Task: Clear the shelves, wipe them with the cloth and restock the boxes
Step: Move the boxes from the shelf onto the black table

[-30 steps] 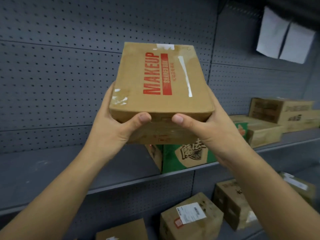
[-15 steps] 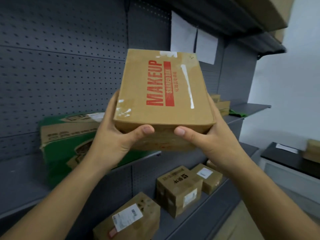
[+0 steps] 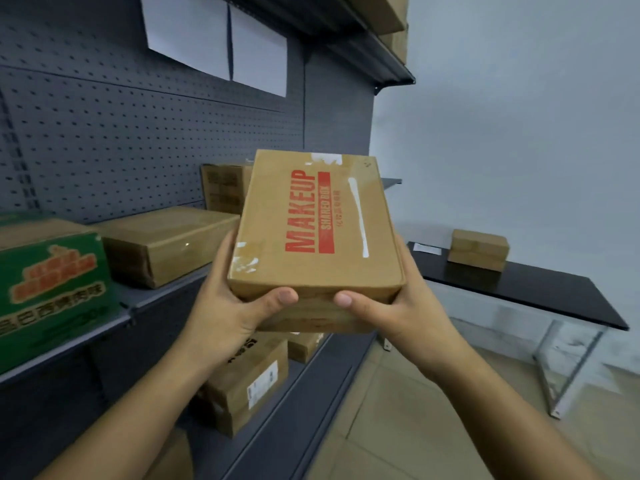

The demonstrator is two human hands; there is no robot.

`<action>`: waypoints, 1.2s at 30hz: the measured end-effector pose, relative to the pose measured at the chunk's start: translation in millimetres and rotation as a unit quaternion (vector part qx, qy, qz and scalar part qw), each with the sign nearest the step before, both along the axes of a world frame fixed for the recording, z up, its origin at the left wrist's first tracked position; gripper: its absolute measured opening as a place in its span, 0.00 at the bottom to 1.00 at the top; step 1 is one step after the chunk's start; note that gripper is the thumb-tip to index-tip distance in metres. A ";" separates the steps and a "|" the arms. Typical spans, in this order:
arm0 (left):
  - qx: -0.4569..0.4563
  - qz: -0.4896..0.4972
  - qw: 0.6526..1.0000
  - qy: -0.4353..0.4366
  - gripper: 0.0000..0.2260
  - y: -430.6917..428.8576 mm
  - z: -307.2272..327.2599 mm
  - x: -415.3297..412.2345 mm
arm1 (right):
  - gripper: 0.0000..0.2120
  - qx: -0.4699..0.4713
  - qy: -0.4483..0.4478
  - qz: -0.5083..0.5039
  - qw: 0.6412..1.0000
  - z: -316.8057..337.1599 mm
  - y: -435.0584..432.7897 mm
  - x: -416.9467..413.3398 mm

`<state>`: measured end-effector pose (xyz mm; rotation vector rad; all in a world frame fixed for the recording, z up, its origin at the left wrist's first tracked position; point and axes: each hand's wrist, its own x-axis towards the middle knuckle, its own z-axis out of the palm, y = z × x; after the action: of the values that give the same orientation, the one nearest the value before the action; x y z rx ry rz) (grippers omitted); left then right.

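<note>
A brown cardboard box printed MAKEUP in red is held in the air in front of the grey shelving. My left hand grips its near left corner, thumb on the front edge. My right hand grips its near right corner the same way. The middle shelf to the left carries a green box, a taped brown box and a further brown box behind. No cloth is in view.
The lower shelf holds several brown boxes. A black table on the right bears one small brown box. White paper sheets hang on the pegboard. Tiled floor lies between shelving and table.
The view has swung right along the shelving, bringing the black table and wall into sight. The box stays gripped in both hands and sits lower in the view.
</note>
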<state>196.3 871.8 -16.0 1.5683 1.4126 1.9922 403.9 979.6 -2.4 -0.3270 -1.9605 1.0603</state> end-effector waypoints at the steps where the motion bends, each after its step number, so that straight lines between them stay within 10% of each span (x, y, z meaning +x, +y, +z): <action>1: -0.004 -0.012 1.000 0.003 0.51 13.8 -4.3 5.7 | 0.44 -0.005 -0.002 -0.012 1.000 -4.4 9.1 8.0; 36: -0.114 -0.306 0.945 0.013 0.47 507.1 -96.3 158.3 | 0.46 -0.085 -0.043 -0.303 0.948 -87.6 375.5 189.2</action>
<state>354.6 1378.9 -112.4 1.6630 0.9502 1.3964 593.1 1355.1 -90.0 -1.0126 -1.6695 0.8101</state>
